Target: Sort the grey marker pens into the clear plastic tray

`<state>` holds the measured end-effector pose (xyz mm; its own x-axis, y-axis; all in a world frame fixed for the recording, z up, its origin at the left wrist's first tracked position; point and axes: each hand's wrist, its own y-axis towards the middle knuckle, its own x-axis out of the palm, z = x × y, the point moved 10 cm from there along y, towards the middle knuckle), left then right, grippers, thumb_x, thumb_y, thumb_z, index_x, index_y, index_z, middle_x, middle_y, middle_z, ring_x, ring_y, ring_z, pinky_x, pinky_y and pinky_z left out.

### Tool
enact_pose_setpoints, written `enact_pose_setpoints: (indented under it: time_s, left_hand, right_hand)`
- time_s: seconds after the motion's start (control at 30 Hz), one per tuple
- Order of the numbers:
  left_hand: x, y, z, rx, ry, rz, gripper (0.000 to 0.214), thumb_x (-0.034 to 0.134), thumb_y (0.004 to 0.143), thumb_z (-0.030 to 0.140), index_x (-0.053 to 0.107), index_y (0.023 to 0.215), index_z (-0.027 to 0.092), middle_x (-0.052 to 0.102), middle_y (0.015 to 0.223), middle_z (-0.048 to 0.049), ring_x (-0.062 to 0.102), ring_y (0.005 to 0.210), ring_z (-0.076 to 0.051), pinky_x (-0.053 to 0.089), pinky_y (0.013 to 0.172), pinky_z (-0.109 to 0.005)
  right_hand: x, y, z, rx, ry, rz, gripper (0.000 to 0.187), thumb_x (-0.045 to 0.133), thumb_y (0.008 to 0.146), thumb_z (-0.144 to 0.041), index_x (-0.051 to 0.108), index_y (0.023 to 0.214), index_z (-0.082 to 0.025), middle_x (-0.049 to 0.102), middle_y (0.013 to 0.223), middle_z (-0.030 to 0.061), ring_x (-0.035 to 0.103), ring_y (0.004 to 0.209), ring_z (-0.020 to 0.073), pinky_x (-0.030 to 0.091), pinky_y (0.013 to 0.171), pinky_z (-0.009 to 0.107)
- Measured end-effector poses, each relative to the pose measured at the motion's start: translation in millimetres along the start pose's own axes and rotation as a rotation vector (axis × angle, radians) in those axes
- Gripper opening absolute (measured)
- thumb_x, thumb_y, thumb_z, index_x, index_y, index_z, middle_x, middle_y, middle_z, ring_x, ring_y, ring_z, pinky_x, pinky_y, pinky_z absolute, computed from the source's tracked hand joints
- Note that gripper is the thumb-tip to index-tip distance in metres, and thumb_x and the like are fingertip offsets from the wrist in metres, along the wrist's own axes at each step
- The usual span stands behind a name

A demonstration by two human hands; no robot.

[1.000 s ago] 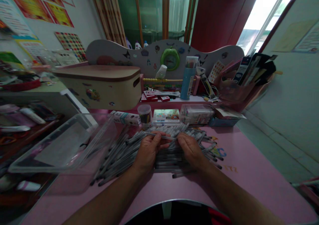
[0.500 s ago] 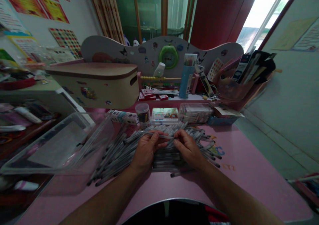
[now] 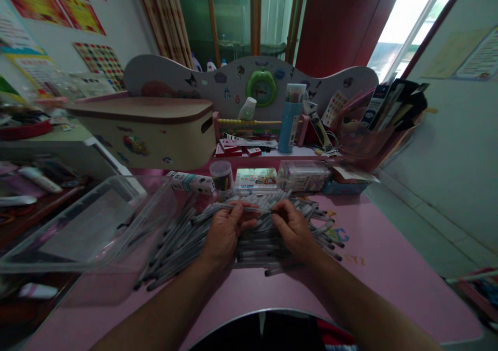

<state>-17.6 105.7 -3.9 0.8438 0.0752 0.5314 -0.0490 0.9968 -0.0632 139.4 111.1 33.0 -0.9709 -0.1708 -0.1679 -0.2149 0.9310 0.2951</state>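
Note:
A slim clear pen (image 3: pixel 257 209) lies almost level between my two hands, above a large heap of similar pens (image 3: pixel 179 252). My left hand (image 3: pixel 229 226) is closed on its left part, thumb on top and fingers beneath. At the pen's right end, the thumb and fingertips of my right hand (image 3: pixel 290 224) pinch its dark tip. The heaped pens have grey-clear barrels and dark ends, and they spread to both sides under my hands on the pink desk (image 3: pixel 249 294).
An open clear plastic bin (image 3: pixel 78 265) stands at the left. Behind the heap are a clear round tub (image 3: pixel 221 177), a flat white-green box (image 3: pixel 256 180) and a clear case (image 3: pixel 303 174). A lidded cream box (image 3: pixel 155 143) and a blue cylinder (image 3: pixel 288 128) are farther back.
The view has shifted slightly. Both hands keep their hold on the pen, with the left fingers and thumb moved a little along it.

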Motion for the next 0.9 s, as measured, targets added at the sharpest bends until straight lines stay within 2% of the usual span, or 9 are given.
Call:
enact_pose_setpoints:
  time_s: [0.07, 0.17, 0.27, 0.4, 0.5, 0.63, 0.77, 0.83, 0.9]
  left_hand:
    - [-0.4, 0.6, 1.2, 0.0, -0.012, 0.001, 0.027, 0.074, 0.079, 0.039, 0.065, 0.089, 0.015, 0.074, 0.093, -0.0053, 0.072, 0.082, -0.016, 0.06, 0.067, -0.022]
    - [3.3, 0.0, 1.2, -0.002, 0.0, -0.029, 0.026, 0.073, 0.08, 0.038, 0.065, 0.09, 0.015, 0.074, 0.096, -0.0063, 0.072, 0.084, -0.016, 0.06, 0.07, -0.023]
    - [7.9, -1.4, -0.8, -0.006, 0.02, -0.064, 0.025, 0.071, 0.082, 0.038, 0.065, 0.091, 0.015, 0.073, 0.097, -0.0063, 0.072, 0.086, -0.017, 0.059, 0.071, -0.024]
    - [8.9, -2.1, -2.9, -0.008, 0.044, -0.074, 0.025, 0.071, 0.082, 0.038, 0.065, 0.092, 0.016, 0.073, 0.098, -0.0061, 0.071, 0.086, -0.017, 0.059, 0.073, -0.025]
    - [6.4, -1.3, 0.7, 0.012, 0.054, -0.056, 0.025, 0.071, 0.082, 0.038, 0.066, 0.091, 0.016, 0.073, 0.094, -0.0055, 0.07, 0.082, -0.016, 0.059, 0.071, -0.026]
    - [-1.4, 3.7, 18.5, 0.082, 0.007, 0.004, 0.023, 0.066, 0.085, 0.038, 0.064, 0.088, 0.015, 0.072, 0.085, -0.006, 0.07, 0.076, -0.017, 0.058, 0.065, -0.027]
    - [-22.8, 13.1, 46.1, 0.159, -0.216, 0.144, 0.021, 0.052, 0.092, 0.032, 0.061, 0.083, 0.016, 0.067, 0.071, -0.0044, 0.069, 0.073, -0.019, 0.059, 0.07, -0.033]
    - [-33.8, 16.3, 57.1, 0.181, -0.342, 0.21, 0.024, 0.043, 0.095, 0.027, 0.059, 0.08, 0.016, 0.062, 0.066, -0.002, 0.065, 0.065, -0.015, 0.058, 0.067, -0.031]
    - [-37.5, 16.5, 61.7, 0.17, -0.408, 0.239, 0.024, 0.042, 0.095, 0.025, 0.058, 0.08, 0.016, 0.056, 0.063, 0.0002, 0.056, 0.054, -0.01, 0.052, 0.054, -0.022]
  right_hand:
    - [0.0, 0.8, 16.6, 0.136, 0.272, 0.006, 0.01, 0.059, 0.079, -0.023, 0.05, 0.084, -0.022, 0.05, 0.07, -0.0048, 0.042, 0.055, 0.0097, 0.033, 0.05, 0.022]
    - [11.6, -1.9, 37.7, 0.381, 0.721, -0.038, 0.017, 0.059, 0.07, -0.021, 0.047, 0.082, -0.023, 0.052, 0.065, -0.0069, 0.027, 0.04, 0.0049, 0.017, 0.038, 0.017]
    - [23.6, -6.8, 40.3, 0.531, 0.925, -0.12, 0.022, 0.062, 0.064, -0.022, 0.05, 0.082, -0.02, 0.055, 0.064, -0.0057, 0.027, 0.038, 0.0028, 0.013, 0.037, 0.015]
    - [25.6, -10.1, 38.7, 0.566, 0.803, -0.16, 0.024, 0.067, 0.075, -0.036, 0.057, 0.086, -0.018, 0.055, 0.061, -0.0054, 0.029, 0.037, 0.0024, 0.014, 0.035, 0.014]
    - [24.2, -10.2, 39.3, 0.549, 0.614, -0.182, 0.028, 0.071, 0.076, -0.041, 0.055, 0.078, -0.017, 0.049, 0.053, -0.0079, 0.027, 0.035, 0.0024, 0.016, 0.034, 0.014]
    - [22.0, -9.5, 37.2, 0.521, 0.532, -0.254, 0.024, 0.072, 0.073, -0.033, 0.053, 0.077, -0.019, 0.046, 0.048, -0.01, 0.025, 0.035, 0.0032, 0.016, 0.033, 0.014]
    - [18.5, -10.1, 32.8, 0.512, 0.573, -0.396, 0.015, 0.067, 0.07, -0.023, 0.055, 0.076, -0.019, 0.039, 0.044, -0.0115, 0.022, 0.034, 0.0039, 0.015, 0.031, 0.015]
    - [9.7, -5.7, 33.0, 0.507, 0.586, -0.373, 0.013, 0.065, 0.07, -0.024, 0.054, 0.074, -0.019, 0.036, 0.043, -0.012, 0.019, 0.034, 0.0039, 0.014, 0.031, 0.015]
    - [-2.3, 0.8, 35.1, 0.495, 0.571, -0.261, 0.014, 0.065, 0.07, -0.026, 0.053, 0.074, -0.02, 0.035, 0.042, -0.0121, 0.018, 0.034, 0.0044, 0.013, 0.032, 0.016]
